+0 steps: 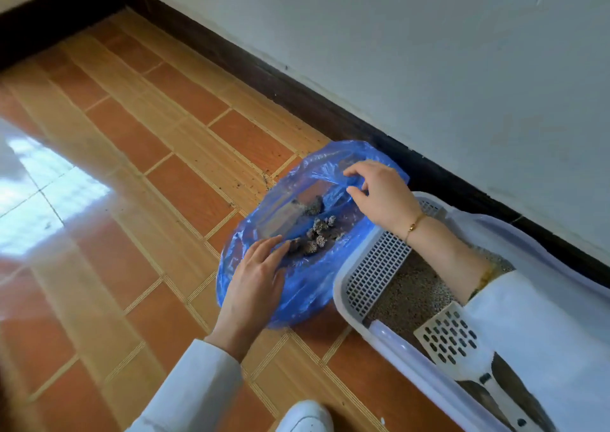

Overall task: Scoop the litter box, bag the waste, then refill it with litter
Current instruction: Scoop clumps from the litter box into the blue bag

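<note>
A blue plastic bag (307,286) lies spread on the tiled floor (132,200) just beside the white litter box (350,303), with grey waste clumps (315,233) inside. The left hand (254,283) rests flat on the bag's near edge, fingers straight. The right hand (379,190) pinches the far edge. A slotted scoop (452,339) lies in the box on the litter (409,296).

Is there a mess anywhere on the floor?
Yes. Dark crumbs of litter are scattered on the floor tiles just beyond the blue bag, near the dark baseboard. The clumps themselves sit inside the bag, and the scoop lies in the litter box.
</note>
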`<state>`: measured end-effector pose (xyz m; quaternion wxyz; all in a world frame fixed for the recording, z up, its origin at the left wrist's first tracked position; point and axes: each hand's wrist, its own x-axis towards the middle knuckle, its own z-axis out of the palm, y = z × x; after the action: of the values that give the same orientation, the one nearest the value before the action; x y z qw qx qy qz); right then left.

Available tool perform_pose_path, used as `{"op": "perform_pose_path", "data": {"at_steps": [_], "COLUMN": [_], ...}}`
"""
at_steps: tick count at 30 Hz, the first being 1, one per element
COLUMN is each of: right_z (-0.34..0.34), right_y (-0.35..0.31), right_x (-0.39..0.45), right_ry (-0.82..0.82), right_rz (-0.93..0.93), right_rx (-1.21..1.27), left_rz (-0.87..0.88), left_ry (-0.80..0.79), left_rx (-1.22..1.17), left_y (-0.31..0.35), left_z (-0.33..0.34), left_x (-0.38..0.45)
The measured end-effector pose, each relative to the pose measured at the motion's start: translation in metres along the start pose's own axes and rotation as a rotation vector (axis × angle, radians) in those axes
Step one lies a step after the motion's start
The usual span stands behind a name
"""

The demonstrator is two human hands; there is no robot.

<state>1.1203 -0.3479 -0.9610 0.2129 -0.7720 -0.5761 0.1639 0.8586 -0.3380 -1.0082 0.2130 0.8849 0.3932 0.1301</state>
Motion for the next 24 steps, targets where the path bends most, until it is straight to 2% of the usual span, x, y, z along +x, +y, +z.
{"op": "perform_pose_path", "data": {"at_steps": [4,7,12,21,24], "right_z": [0.014,0.023,0.032,0.036,0.032], "right_y": [-0.001,-0.002,-0.008,-0.014,-0.014], "right_x": [0.02,0.026,0.029,0.027,0.024], "right_ry": [-0.055,-0.071,-0.062,-0.105,-0.09], "right_rz": [-0.034,-0.037,-0.003,0.098,0.077], "right_rx": [-0.235,-0.399,-0.592,-0.667,-0.649], "left_rz": [-0.11,-0.281,-0.494,-0.826,-0.914], "left_ry": [0.038,0.072,0.034,-0.049,-0.012], "left_rx": [0.032,0.099,0.11,-0.151,-0.3], "left_y": [-0.021,-0.035,-0.055,-0.051,-0.05], "left_z": [-0.008,-0.011,-0.011,-0.015,-0.019], "left_x": [-0.015,-0.029,-0.046,-0.049,-0.046]}}
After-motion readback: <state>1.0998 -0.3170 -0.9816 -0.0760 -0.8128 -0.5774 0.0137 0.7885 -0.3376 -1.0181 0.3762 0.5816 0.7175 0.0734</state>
